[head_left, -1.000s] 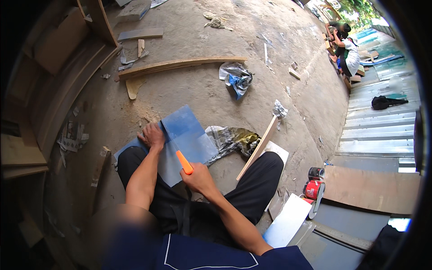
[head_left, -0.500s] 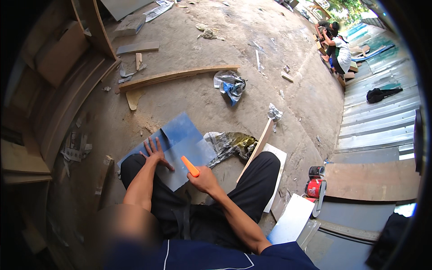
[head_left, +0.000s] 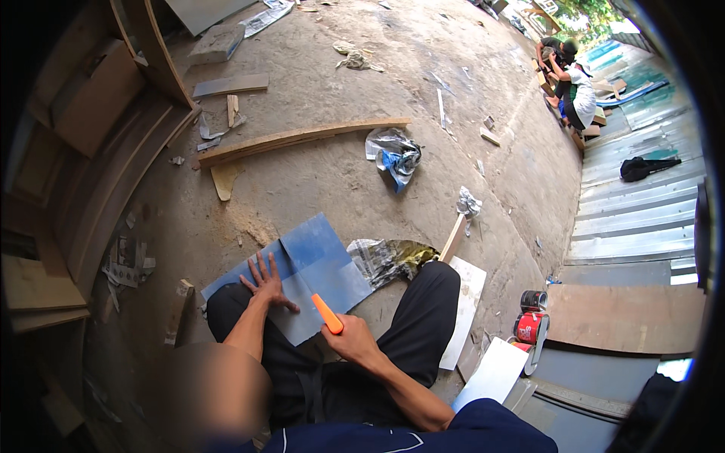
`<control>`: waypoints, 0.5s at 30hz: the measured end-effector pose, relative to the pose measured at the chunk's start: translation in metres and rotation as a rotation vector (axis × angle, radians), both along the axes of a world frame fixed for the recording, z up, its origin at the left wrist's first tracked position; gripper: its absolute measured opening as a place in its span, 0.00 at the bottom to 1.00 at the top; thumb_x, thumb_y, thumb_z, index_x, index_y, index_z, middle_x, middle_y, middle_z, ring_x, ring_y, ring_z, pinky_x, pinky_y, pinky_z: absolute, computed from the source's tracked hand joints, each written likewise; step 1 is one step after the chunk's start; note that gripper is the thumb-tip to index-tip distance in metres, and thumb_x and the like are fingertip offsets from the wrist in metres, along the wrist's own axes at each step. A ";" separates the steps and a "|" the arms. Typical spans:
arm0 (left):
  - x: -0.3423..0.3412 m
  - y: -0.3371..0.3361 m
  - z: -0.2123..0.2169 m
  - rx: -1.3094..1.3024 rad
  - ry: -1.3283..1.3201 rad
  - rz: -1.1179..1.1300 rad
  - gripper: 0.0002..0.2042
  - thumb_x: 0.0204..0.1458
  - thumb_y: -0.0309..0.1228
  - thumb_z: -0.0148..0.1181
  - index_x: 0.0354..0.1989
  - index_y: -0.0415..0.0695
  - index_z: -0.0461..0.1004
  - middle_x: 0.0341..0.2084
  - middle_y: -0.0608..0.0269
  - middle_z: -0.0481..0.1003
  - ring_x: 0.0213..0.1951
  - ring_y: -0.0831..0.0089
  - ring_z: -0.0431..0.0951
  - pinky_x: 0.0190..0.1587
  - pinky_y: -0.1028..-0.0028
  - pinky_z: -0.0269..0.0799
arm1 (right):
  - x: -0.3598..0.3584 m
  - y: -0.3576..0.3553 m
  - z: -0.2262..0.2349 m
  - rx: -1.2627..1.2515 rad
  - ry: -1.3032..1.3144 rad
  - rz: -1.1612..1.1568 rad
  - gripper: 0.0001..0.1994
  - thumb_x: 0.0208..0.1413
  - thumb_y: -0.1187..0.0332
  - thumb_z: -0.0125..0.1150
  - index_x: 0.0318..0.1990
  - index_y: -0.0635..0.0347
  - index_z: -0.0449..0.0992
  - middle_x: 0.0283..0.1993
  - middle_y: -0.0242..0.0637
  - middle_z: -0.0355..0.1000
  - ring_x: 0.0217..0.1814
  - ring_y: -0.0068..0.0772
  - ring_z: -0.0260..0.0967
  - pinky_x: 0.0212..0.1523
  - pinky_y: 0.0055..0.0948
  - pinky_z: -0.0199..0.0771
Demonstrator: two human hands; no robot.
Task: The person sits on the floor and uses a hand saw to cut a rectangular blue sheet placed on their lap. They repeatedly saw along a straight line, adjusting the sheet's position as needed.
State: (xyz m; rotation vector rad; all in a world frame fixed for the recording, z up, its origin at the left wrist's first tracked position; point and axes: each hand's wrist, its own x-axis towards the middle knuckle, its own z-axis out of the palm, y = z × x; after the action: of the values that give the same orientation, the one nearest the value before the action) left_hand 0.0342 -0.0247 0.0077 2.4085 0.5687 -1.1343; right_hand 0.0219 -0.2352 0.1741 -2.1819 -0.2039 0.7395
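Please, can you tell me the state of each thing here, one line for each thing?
Left hand: flat, fingers spread, pressing the blue sheet.
Right hand: closed around the orange tool.
Orange tool: held, tip on the sheet.
Blue sheet: lying on the ground and lap, creased.
Newspaper: crumpled.
Long plank: lying flat.
Red can: on its side.

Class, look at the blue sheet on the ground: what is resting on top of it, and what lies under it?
On the blue flat sheet the left hand is pressed flat. The right hand holds an orange tool over its near edge. What lies beneath the sheet is covered.
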 end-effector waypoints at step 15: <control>0.020 0.005 -0.013 0.069 0.120 0.131 0.85 0.11 0.60 0.79 0.64 0.45 0.07 0.63 0.40 0.06 0.64 0.42 0.04 0.56 0.27 0.15 | 0.007 -0.004 -0.006 0.025 -0.033 0.084 0.13 0.48 0.62 0.59 0.27 0.66 0.74 0.23 0.54 0.71 0.28 0.58 0.70 0.31 0.45 0.70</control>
State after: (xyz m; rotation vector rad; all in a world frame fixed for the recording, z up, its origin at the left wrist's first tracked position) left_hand 0.0547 -0.0196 -0.0050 2.3327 0.8038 -1.2271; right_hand 0.0292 -0.2388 0.1683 -2.1735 -0.3215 0.7435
